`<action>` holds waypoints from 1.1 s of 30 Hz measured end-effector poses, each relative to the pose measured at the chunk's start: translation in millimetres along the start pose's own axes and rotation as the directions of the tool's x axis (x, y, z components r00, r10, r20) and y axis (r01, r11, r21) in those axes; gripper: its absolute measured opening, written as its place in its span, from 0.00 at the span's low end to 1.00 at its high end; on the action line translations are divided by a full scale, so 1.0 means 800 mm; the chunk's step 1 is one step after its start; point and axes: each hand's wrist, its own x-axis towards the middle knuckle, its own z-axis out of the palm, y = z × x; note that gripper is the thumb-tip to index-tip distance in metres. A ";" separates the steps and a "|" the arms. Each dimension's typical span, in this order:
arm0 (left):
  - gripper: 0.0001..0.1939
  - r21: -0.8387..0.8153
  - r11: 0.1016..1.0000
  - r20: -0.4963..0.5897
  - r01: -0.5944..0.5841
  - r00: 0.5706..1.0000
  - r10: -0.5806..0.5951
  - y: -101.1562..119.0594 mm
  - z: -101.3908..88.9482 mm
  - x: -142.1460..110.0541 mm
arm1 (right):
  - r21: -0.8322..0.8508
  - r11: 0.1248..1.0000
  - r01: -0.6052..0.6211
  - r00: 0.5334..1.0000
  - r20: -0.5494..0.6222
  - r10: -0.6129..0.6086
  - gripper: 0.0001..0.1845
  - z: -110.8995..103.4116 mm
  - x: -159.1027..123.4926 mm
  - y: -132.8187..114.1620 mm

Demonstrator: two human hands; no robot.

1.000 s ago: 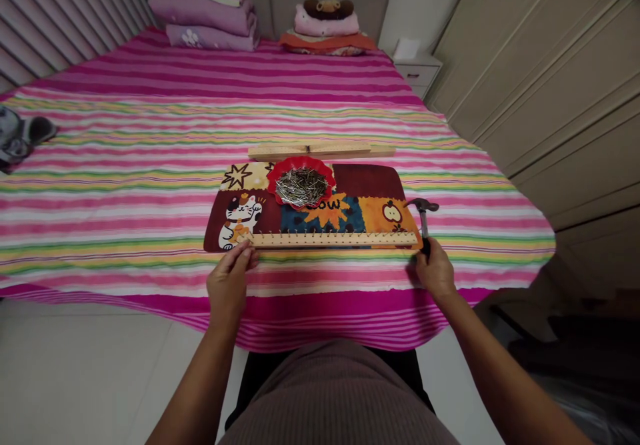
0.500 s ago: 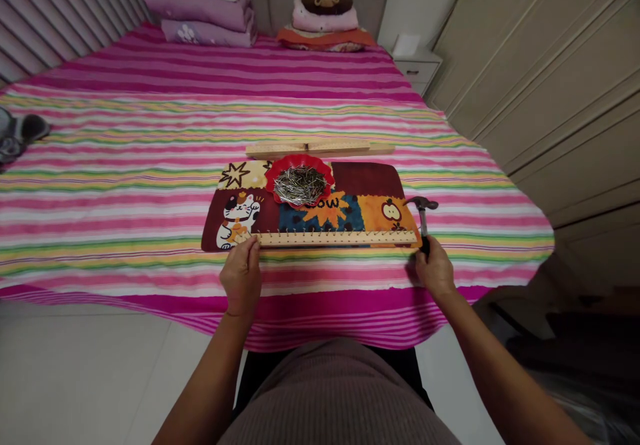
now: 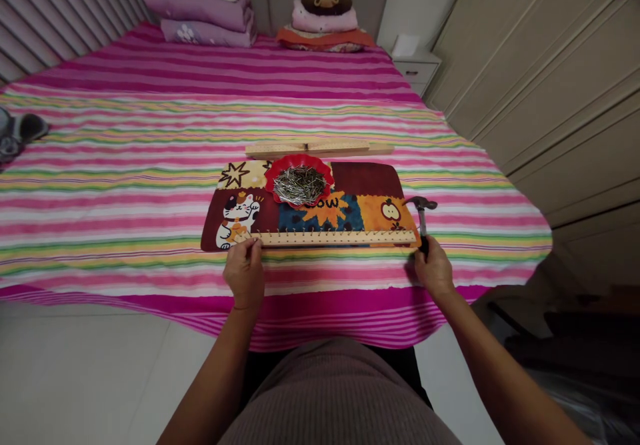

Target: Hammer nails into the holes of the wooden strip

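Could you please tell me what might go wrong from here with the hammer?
The left hand is at the end of the wooden strip, near its protruding nails, so a stray blow from the hammer could hurt it. The mat rests on a bed, which may give and let nails bend. The red bowl of loose nails sits on that mat, so jolts might spill some.

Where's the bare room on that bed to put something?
Striped cover lies bare left of the patterned mat, and between the wood pieces and the purple bedding. The mat's dark red patch right of the red bowl is bare too. It's crowded along the nailed strip, between the left hand and the hammer in the right hand.
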 end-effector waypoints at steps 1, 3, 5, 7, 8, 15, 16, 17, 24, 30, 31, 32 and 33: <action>0.11 -0.003 1.000 -0.007 0.002 1.000 -0.002 0.001 0.001 0.001 | -0.001 1.000 -0.005 1.000 0.006 0.005 0.28 -0.001 0.000 -0.001; 0.11 -0.014 1.000 -0.006 0.005 1.000 -0.005 0.002 0.002 0.001 | 0.010 1.000 -0.008 1.000 0.004 0.008 0.28 -0.003 0.000 -0.003; 0.11 -0.022 1.000 0.008 0.005 1.000 -0.005 0.003 0.004 0.002 | 0.034 0.999 -0.012 1.000 0.001 0.012 0.28 -0.004 0.002 -0.004; 0.11 -0.022 1.000 0.019 0.005 1.000 -0.005 0.004 0.006 0.002 | 0.076 0.996 -0.037 0.999 0.000 0.037 0.26 -0.007 0.003 -0.003; 0.11 -0.019 1.000 0.022 0.005 1.000 -0.005 0.004 0.007 0.002 | 0.104 0.993 -0.061 0.998 -0.003 0.061 0.25 -0.010 0.003 -0.002; 0.09 -0.026 0.999 -0.041 -0.035 0.999 0.034 -0.002 0.017 0.003 | 0.508 0.850 -0.139 0.974 -0.086 0.210 0.26 -0.049 -0.020 -0.036; 0.09 -0.032 0.998 -0.059 -0.049 0.997 0.047 -0.004 0.018 0.003 | 0.598 0.795 -0.103 0.979 -0.081 0.188 0.26 -0.059 -0.028 -0.051; 0.08 -0.036 0.997 -0.073 -0.062 0.996 0.059 -0.006 0.019 0.003 | 0.665 0.743 -0.074 0.989 -0.049 0.143 0.26 -0.069 -0.037 -0.067; 0.08 -0.043 0.992 -0.100 -0.118 0.989 0.113 -0.016 0.021 0.002 | 0.816 0.527 -0.236 0.845 0.441 -0.304 0.24 -0.109 -0.110 -0.172; 0.07 -0.066 0.980 -0.116 -0.186 0.977 0.178 -0.020 0.023 0.000 | 0.777 0.626 -0.066 0.638 0.515 -0.572 0.22 -0.087 -0.138 -0.223; 0.08 -0.068 0.978 -0.118 -0.199 0.975 0.190 -0.021 0.024 0.000 | 0.774 0.632 -0.039 0.632 0.509 -0.584 0.22 -0.083 -0.139 -0.229; 0.08 -0.070 0.975 -0.121 -0.211 0.972 0.202 -0.022 0.025 0.000 | 0.771 0.636 -0.026 0.629 0.506 -0.589 0.22 -0.080 -0.138 -0.234; 0.08 -0.070 0.972 -0.125 -0.222 0.969 0.212 -0.023 0.026 -0.001 | 0.769 0.639 -0.026 0.626 0.511 -0.589 0.22 -0.079 -0.138 -0.238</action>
